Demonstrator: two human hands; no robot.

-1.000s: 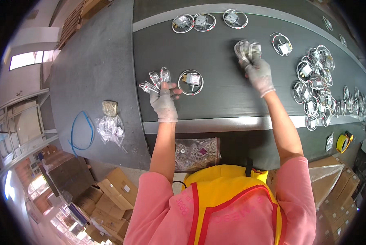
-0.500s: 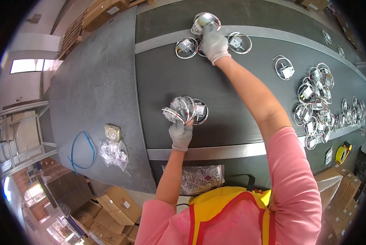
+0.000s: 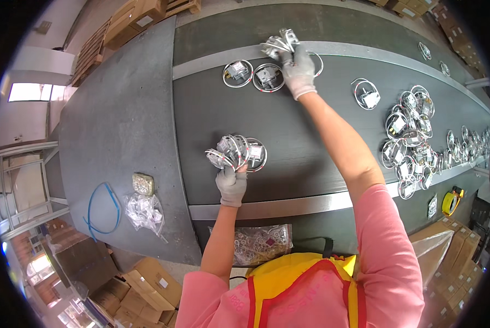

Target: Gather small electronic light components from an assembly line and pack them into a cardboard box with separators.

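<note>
My left hand [image 3: 232, 186], in a grey-white glove, is closed on several metal thermostats [image 3: 229, 148] with coiled white capillary tubes, held low over the dark belt. Touching that bunch on its right is another coiled thermostat [image 3: 255, 153]. Farther off, my gloved right hand [image 3: 299, 71] grips thermostats [image 3: 280, 45] above the belt's far metal rail. Two coiled units lie left of this hand: a thermostat [image 3: 236, 71] and a second thermostat [image 3: 267, 77]. Partly covered by the right hand is a white coil [image 3: 318, 64] whose body is hidden.
Rightward on the belt [image 3: 310, 142] lie a single thermostat [image 3: 371, 99] and a large heap of thermostats [image 3: 414, 134]. A grey table [image 3: 119, 120] at left carries a blue strap [image 3: 118, 210], a clear bag [image 3: 145, 213] and a packet [image 3: 143, 184]. A bag of small parts [image 3: 264, 242] sits near my waist.
My right hand has shifted right along the far rail, from over the middle thermostat to over the right one, with thermostats still in its grip. My left hand keeps its bunch.
</note>
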